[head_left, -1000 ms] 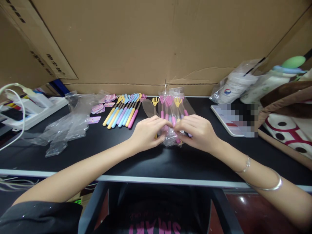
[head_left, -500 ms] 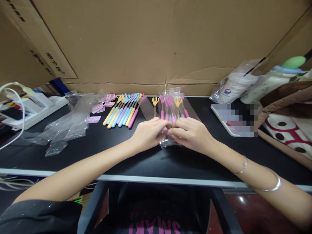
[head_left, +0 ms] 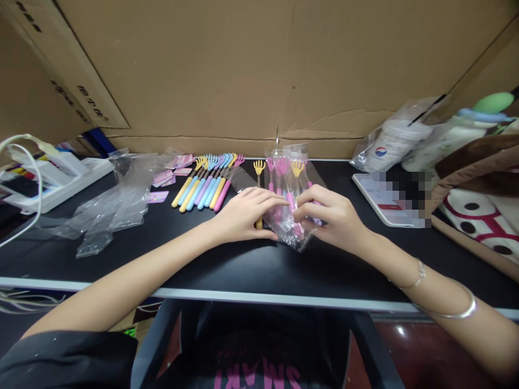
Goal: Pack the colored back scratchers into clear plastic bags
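Observation:
My left hand (head_left: pixel 243 213) lies with its fingers stretched out over a yellow back scratcher (head_left: pixel 259 168) and the left edge of a clear plastic bag (head_left: pixel 292 239). The thumb is apart from the fingers. On the bag's right side, my right hand (head_left: pixel 336 216) has bent fingers pinching the plastic. Pink and yellow back scratchers show in and around this bag, among them a pink one (head_left: pixel 282 165) and a yellow one (head_left: pixel 297 168); my hands partly hide their handles. To the left, several back scratchers (head_left: pixel 203 194) with coloured handles lie in a row.
Small printed cards (head_left: pixel 158 197) and flat clear bags (head_left: pixel 117 202) are on the left of the black desk (head_left: pixel 239 270), near a white power strip (head_left: pixel 60 189). A phone (head_left: pixel 377 200), a bagged cup (head_left: pixel 399 146) and a brown plush bag (head_left: pixel 478 167) stand right. Cardboard (head_left: pixel 243 70) walls the back.
My left fingers have straightened and spread away from the bag's mouth. My right hand has shifted slightly right, and the bag's near end has swung right with it.

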### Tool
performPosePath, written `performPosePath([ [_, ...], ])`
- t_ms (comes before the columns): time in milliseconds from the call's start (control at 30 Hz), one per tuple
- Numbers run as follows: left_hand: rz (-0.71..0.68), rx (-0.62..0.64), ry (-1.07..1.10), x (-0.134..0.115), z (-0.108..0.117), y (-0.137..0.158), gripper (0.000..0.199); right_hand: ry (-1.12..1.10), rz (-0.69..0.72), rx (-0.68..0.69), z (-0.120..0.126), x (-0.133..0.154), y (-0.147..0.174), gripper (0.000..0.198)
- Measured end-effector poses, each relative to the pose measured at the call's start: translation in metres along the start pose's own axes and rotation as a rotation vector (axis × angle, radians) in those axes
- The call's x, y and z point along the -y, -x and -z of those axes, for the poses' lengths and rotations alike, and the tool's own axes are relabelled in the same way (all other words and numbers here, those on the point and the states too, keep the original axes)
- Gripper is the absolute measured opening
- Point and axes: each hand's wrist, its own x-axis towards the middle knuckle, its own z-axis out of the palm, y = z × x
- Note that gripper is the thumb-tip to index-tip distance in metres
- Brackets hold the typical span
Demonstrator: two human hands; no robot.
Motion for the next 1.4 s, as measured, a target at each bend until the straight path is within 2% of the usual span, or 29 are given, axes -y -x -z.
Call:
performPosePath([
  [200,0.025,0.011,-0.011,0.001,0.005,0.0,0.072,-0.114,-0.087,-0.027,0.009,0.0,-0.004,0.02],
  [567,0.09,-0.05,0.061,-0.004,0.007,0.0,0.065,-0.076,-0.153,-0.104,0.011,-0.005,-0.003,0.018],
  [933,0.176,-0.114,0.009,-0.003,0.001,0.001,0.046,-0.118,-0.234,-0.025,0.005,-0.014,-0.001,0.005],
  [1067,0.181,-0.138,-0.017,-0.001,0.003,0.001,0.042,-0.089,-0.271,-0.015,0.004,-0.016,-0.001,0.01],
  [1267,0.306,-0.13,0.17,0.005,0.014,-0.001,0.027,-0.139,-0.437,0.005,0.009,-0.023,0.002,0.017],
  [1400,0.327,-0.17,0.232,0.008,0.022,-0.001,0.025,-0.127,-0.41,0.054,0.009,-0.026,0.003,0.012],
])
